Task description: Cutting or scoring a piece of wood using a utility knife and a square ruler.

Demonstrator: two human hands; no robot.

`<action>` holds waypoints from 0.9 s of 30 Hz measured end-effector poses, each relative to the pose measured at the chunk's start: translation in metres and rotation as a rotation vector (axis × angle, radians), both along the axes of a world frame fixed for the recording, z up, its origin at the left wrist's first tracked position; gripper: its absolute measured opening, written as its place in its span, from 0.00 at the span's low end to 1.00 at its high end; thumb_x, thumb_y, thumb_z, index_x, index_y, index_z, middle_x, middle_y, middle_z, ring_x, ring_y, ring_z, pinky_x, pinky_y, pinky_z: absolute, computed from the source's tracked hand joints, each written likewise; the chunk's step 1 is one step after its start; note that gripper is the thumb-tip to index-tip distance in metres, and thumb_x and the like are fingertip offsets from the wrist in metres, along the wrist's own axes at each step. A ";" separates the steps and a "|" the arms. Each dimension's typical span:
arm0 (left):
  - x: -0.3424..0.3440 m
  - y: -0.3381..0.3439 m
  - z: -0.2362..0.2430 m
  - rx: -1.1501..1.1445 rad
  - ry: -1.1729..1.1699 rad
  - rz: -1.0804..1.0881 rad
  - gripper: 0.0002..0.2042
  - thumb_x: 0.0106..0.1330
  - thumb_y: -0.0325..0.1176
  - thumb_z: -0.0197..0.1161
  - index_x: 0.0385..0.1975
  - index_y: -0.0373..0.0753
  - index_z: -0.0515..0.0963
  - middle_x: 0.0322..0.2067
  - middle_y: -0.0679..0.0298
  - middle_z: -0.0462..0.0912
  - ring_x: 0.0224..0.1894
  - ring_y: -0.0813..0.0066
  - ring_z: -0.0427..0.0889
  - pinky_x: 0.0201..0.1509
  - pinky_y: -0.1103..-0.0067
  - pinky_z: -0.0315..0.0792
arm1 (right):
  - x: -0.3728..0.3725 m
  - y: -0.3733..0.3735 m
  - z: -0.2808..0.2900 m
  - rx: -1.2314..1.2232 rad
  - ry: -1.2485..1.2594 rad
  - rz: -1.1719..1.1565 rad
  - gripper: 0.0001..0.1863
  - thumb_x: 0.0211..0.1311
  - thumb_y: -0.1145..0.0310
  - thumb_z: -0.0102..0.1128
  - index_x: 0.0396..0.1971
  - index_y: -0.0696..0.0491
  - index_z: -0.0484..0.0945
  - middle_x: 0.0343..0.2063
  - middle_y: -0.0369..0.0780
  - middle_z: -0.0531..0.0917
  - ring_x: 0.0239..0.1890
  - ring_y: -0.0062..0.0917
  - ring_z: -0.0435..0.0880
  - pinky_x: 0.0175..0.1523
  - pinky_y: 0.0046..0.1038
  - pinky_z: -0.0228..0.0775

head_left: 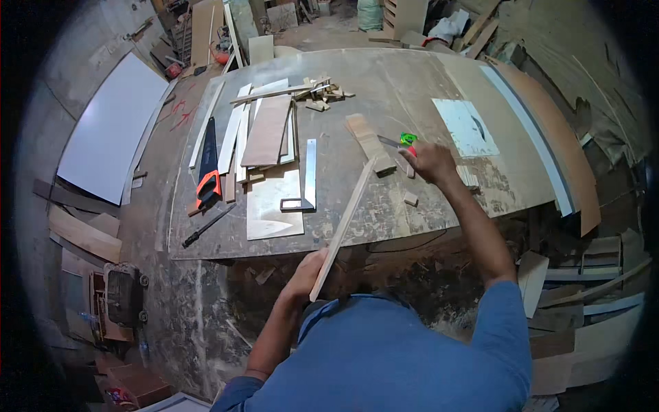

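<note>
My left hand (305,276) is closed around the near end of a long narrow wooden strip (345,220). From there the strip slants up over the table edge, its far end at a short wooden block (368,142). To the right of that block, my right hand (432,163) grips a red-handled tool (412,150) with a narrow blade that points left toward the block. The fingers partly hide its handle, so its exact kind is unclear. A green tape measure (408,139) lies just beyond the right hand. Small wood offcuts (410,198) sit below it.
On the worn table (384,82), left, are a handsaw (209,161), a try square (310,178), a dark rod-like tool (208,225) and stacked boards (269,130). Wood scraps (322,95) lie behind. A white panel (465,128) and long strips (535,137) lie right.
</note>
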State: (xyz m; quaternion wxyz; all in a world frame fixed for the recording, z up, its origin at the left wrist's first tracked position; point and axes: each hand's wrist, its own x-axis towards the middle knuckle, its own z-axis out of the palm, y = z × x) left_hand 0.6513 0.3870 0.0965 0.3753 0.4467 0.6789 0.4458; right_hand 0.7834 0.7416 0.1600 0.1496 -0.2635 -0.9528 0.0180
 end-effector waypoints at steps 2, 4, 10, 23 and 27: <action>-0.001 0.004 0.003 0.002 -0.049 0.030 0.23 0.77 0.47 0.38 0.33 0.35 0.75 0.26 0.66 0.75 0.29 0.81 0.74 0.33 0.80 0.68 | 0.005 -0.005 -0.002 -0.004 0.117 0.003 0.29 0.64 0.38 0.49 0.22 0.51 0.77 0.16 0.47 0.79 0.21 0.41 0.83 0.25 0.42 0.74; 0.009 -0.001 0.012 -0.017 -0.159 0.093 0.24 0.77 0.49 0.39 0.30 0.36 0.75 0.24 0.66 0.76 0.26 0.81 0.74 0.29 0.82 0.68 | 0.003 -0.052 0.003 0.015 0.187 0.241 0.23 0.59 0.45 0.60 0.21 0.51 0.73 0.17 0.43 0.78 0.23 0.42 0.81 0.26 0.40 0.72; 0.013 0.001 0.020 0.072 -0.094 0.097 0.26 0.77 0.48 0.37 0.28 0.36 0.76 0.19 0.68 0.74 0.21 0.82 0.72 0.25 0.81 0.68 | -0.002 -0.085 0.001 -0.005 0.092 0.428 0.24 0.55 0.40 0.61 0.19 0.48 0.75 0.17 0.41 0.79 0.21 0.39 0.81 0.25 0.37 0.72; 0.005 -0.015 0.009 0.063 0.013 -0.003 0.19 0.76 0.45 0.43 0.40 0.36 0.75 0.29 0.63 0.75 0.34 0.71 0.72 0.39 0.74 0.68 | 0.020 -0.061 0.016 -0.124 0.267 0.033 0.28 0.67 0.43 0.47 0.22 0.55 0.70 0.17 0.49 0.76 0.24 0.49 0.79 0.27 0.46 0.69; 0.005 -0.009 0.006 -0.173 -0.068 0.082 0.18 0.74 0.43 0.47 0.52 0.37 0.73 0.41 0.55 0.78 0.47 0.59 0.76 0.54 0.70 0.67 | 0.024 -0.072 0.020 -0.062 0.258 0.072 0.27 0.65 0.42 0.51 0.23 0.53 0.72 0.17 0.46 0.76 0.22 0.45 0.80 0.26 0.42 0.70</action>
